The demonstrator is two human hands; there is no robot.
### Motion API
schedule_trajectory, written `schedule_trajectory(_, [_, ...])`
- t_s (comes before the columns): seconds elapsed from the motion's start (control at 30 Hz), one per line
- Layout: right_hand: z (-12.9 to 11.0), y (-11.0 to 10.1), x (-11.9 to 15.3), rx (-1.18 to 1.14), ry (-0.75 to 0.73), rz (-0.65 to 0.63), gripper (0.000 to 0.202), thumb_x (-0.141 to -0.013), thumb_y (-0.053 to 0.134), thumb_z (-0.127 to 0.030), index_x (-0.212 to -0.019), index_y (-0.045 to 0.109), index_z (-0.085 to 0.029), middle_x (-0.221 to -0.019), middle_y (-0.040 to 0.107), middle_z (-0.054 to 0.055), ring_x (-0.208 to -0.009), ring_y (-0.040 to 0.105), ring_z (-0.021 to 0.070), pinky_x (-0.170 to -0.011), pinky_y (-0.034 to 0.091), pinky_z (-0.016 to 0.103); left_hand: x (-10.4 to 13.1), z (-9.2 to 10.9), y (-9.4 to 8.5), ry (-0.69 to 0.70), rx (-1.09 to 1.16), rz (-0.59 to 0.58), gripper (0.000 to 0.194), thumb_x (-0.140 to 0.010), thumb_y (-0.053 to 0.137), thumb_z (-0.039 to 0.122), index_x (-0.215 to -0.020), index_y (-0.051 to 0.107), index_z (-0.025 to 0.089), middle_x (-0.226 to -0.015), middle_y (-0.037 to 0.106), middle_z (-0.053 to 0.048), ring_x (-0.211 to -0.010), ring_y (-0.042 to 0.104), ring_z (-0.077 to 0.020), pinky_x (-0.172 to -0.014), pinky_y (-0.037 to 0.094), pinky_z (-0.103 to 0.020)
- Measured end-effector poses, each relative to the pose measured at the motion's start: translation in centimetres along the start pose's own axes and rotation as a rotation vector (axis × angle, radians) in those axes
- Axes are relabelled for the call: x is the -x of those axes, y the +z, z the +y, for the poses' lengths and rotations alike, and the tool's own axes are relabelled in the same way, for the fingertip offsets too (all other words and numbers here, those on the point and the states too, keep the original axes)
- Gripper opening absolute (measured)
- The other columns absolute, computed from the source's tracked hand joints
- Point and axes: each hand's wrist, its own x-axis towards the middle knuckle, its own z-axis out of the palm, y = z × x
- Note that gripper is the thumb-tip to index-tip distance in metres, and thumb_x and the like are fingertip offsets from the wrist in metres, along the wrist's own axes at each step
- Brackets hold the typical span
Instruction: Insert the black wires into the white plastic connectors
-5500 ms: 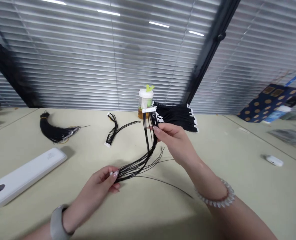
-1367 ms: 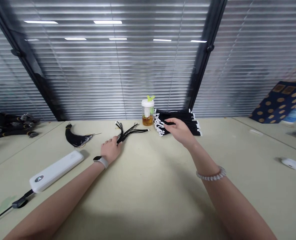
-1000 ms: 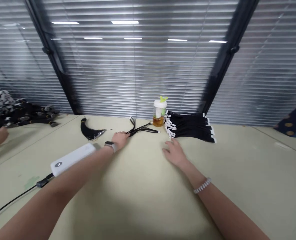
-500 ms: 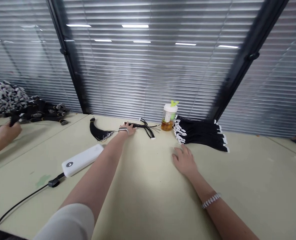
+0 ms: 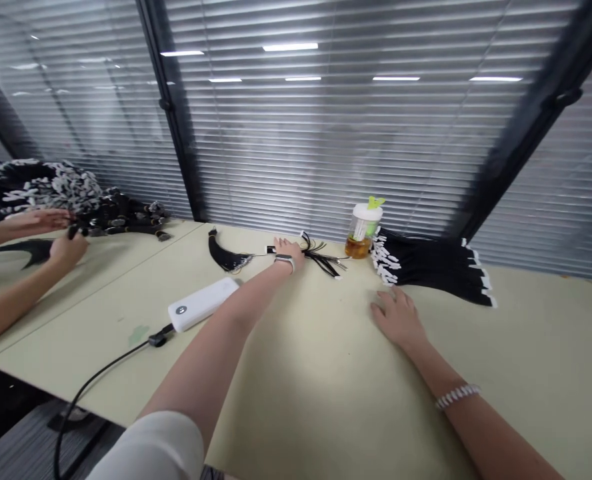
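Note:
My left hand, with a grey band at its wrist, reaches to the back of the table. Its fingers are closed over a small bunch of black cables with white connectors, which fan out to the right. A short white-ended piece shows to the left of the hand; the fingertips are partly hidden. My right hand rests on the tabletop, fingers loosely apart, holding nothing. Just beyond it lies a row of black cables with white ends. A tied bundle of thin black wires lies left of my left hand.
A lidded jar of amber liquid stands by the blinds. A white power bank with a black cord lies left of my forearm. At far left a co-worker's hands handle black cables before a heap of cables.
The view has swung left, so the table appears farther right. My left hand has shifted along the cables, which now spread wider. The co-worker's second hand has come in. My right hand stays put.

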Motion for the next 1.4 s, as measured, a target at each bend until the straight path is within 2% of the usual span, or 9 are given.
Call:
schedule_trajectory(0.1, [0.0,-0.1,0.1,-0.003,-0.002,0.022,0.039,-0.083,0.042,-0.034,-0.114,0.056,-0.015,-0.133,0.039,0.020,-0.120,0.038,0.0345,-0.094,0.035,0.046,0.6,1.1,0.2,-0.018,-0.080,-0.031,0.035,-0.086,0.051,0.032,-0.115,0.052,0.013,-0.115,0.054,-0.009,-0.100,0.055,-0.0194,-0.085,0.048,-0.040])
schedule_trajectory(0.23, [0.0,-0.3,0.2,-0.002,0.011,0.056,0.040,-0.081,0.045,-0.030,-0.113,0.058,-0.011,-0.132,0.041,0.021,-0.119,0.039,0.0354,-0.092,0.036,0.049,1.7,2.5,0.0,0.078,-0.125,-0.092,0.034,-0.086,0.051,0.032,-0.115,0.052,0.014,-0.115,0.054,-0.009,-0.101,0.055,-0.0187,-0.086,0.047,-0.040])
schedule_trajectory(0.47, [0.0,-1.1,1.2,0.003,-0.078,0.100,0.033,-0.084,0.038,-0.021,-0.095,0.069,-0.013,-0.128,0.049,0.016,-0.117,0.043,0.0313,-0.093,0.038,0.045,6.6,2.7,-0.8,0.224,-0.125,-0.119,0.034,-0.086,0.051,0.036,-0.110,0.055,0.013,-0.115,0.055,-0.009,-0.107,0.052,-0.0204,-0.092,0.042,-0.044])
schedule_trajectory(0.63, [-0.2,-2.3,3.1,-0.018,-0.227,0.109,0.034,-0.084,0.039,-0.026,-0.082,0.072,-0.016,-0.130,0.049,0.011,-0.118,0.045,0.0279,-0.097,0.037,0.041,10.8,1.9,-1.6,0.323,-0.090,-0.077,0.025,-0.085,0.052,0.030,-0.101,0.062,0.013,-0.126,0.052,-0.008,-0.120,0.044,-0.0220,-0.105,0.026,-0.051])
schedule_trajectory(0.77, [-1.0,-3.0,4.5,-0.070,-0.370,0.077,0.037,-0.086,0.040,-0.036,-0.080,0.073,-0.020,-0.136,0.044,0.008,-0.121,0.044,0.0259,-0.101,0.035,0.039,12.8,2.1,-2.1,0.360,-0.051,-0.045,0.028,-0.088,0.045,0.034,-0.087,0.069,0.019,-0.115,0.062,-0.003,-0.120,0.045,-0.0209,-0.109,0.013,-0.052])
schedule_trajectory(1.0, [-2.4,-2.7,5.5,-0.165,-0.453,0.030,0.045,-0.084,0.043,-0.041,-0.120,0.058,-0.019,-0.146,0.025,0.013,-0.124,0.039,0.0308,-0.099,0.037,0.042,14.5,3.8,-2.6,0.395,0.032,0.022,0.044,-0.087,0.039,0.049,-0.073,0.071,0.024,-0.113,0.064,0.000,-0.120,0.045,-0.0213,-0.110,0.010,-0.051])
schedule_trajectory(1.2, [-1.8,-1.8,5.8,-0.172,-0.383,0.045,0.052,-0.083,0.043,-0.042,-0.128,0.049,-0.018,-0.149,0.010,0.015,-0.131,0.027,0.0342,-0.098,0.037,0.044,15.5,4.0,-2.4,0.417,0.104,0.061,0.045,-0.089,0.035,0.040,-0.071,0.071,0.020,-0.128,0.054,-0.004,-0.125,0.040,-0.0231,-0.110,0.011,-0.052])
schedule_trajectory(1.3, [-1.7,-1.8,5.7,-0.188,-0.331,0.038,0.053,-0.083,0.042,-0.043,-0.131,0.046,-0.020,-0.150,0.003,0.013,-0.132,0.022,0.0358,-0.097,0.037,0.047,15.7,4.0,-2.5,0.423,0.150,0.080,0.036,-0.086,0.037,0.028,-0.076,0.072,0.021,-0.121,0.059,-0.002,-0.124,0.042,-0.0206,-0.112,0.006,-0.050])
schedule_trajectory(1.4, [-2.4,-3.3,5.7,-0.219,-0.296,0.065,0.054,-0.083,0.041,-0.045,-0.132,0.043,-0.023,-0.151,-0.003,0.010,-0.133,0.018,0.0377,-0.096,0.037,0.050,15.7,4.1,-2.5,0.426,0.198,0.089,0.030,-0.077,0.041,0.018,-0.083,0.071,0.021,-0.104,0.068,-0.001,-0.116,0.049,-0.0186,-0.113,0.005,-0.046])
